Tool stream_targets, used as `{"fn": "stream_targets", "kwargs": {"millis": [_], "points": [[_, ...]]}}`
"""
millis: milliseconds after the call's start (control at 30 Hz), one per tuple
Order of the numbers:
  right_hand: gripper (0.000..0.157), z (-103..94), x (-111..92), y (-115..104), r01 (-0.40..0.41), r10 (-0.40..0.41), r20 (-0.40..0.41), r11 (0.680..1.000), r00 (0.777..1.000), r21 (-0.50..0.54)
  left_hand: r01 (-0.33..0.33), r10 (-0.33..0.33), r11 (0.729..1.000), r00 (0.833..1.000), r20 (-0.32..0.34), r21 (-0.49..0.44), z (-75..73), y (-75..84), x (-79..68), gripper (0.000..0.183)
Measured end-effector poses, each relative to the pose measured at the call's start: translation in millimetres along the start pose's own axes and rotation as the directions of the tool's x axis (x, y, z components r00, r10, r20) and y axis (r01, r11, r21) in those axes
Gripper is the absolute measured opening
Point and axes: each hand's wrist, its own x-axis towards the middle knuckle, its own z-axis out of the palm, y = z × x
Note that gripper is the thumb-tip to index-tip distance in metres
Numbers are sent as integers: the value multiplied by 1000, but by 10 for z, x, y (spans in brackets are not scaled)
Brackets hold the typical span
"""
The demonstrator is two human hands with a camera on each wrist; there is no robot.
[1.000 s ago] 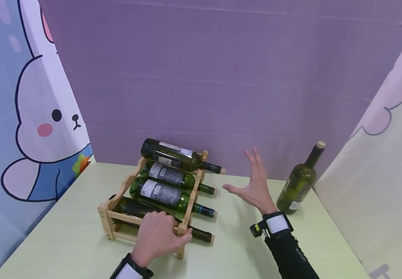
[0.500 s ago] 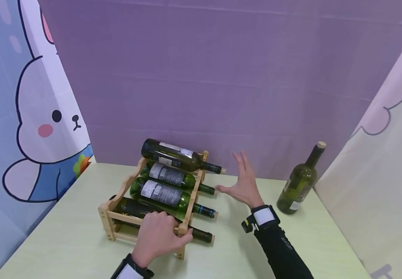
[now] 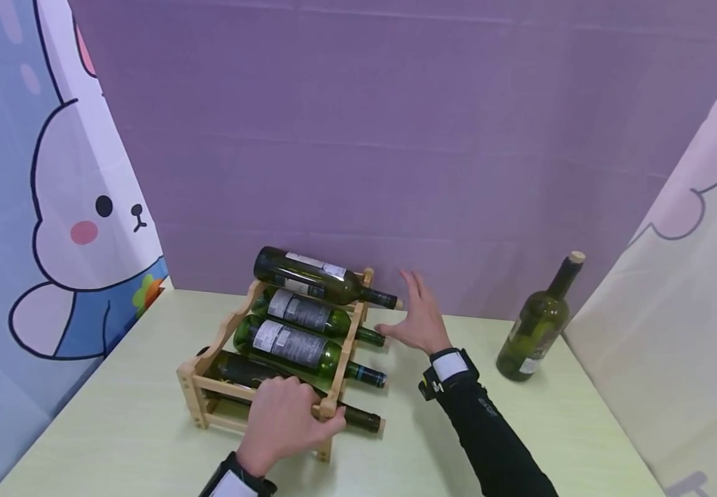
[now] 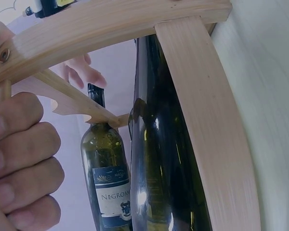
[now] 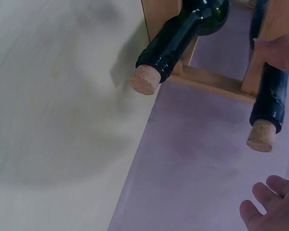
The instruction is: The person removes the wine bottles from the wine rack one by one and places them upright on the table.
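A slatted wooden wine rack holds several corked wine bottles on their sides, necks pointing right. My left hand grips the rack's near side. In the left wrist view, curled fingers wrap its wooden bar. The right hand is spread, thumb and fingers apart, around the neck end of the topmost bottle. In the right wrist view, the right thumb overlaps that bottle's dark neck, above its cork. The nearest bottle is partly hidden by my left hand.
One more corked green wine bottle stands upright on the pale table at the right. A purple cloth backdrop rises just behind the rack. Printed cloth walls stand at both sides.
My right hand has moved left, from the space between the rack and the standing bottle to the topmost bottle's neck. The left hand stays on the rack.
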Motion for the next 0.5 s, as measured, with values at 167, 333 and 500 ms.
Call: {"fn": "stream_targets", "kwargs": {"millis": [167, 333, 500], "points": [[119, 65, 89, -11, -28, 29, 44, 1000, 999, -11, 3, -3, 1000, 1000, 9, 3, 11, -15, -1, 69], [116, 92, 151, -42, -32, 33, 78, 999, 996, -22, -1, 1, 1000, 1000, 11, -5, 15, -14, 3, 69], [113, 120, 233, -97, -57, 63, 111, 997, 992, -53, -13, 13, 1000, 1000, -2, 10, 4, -17, 8, 69]]}}
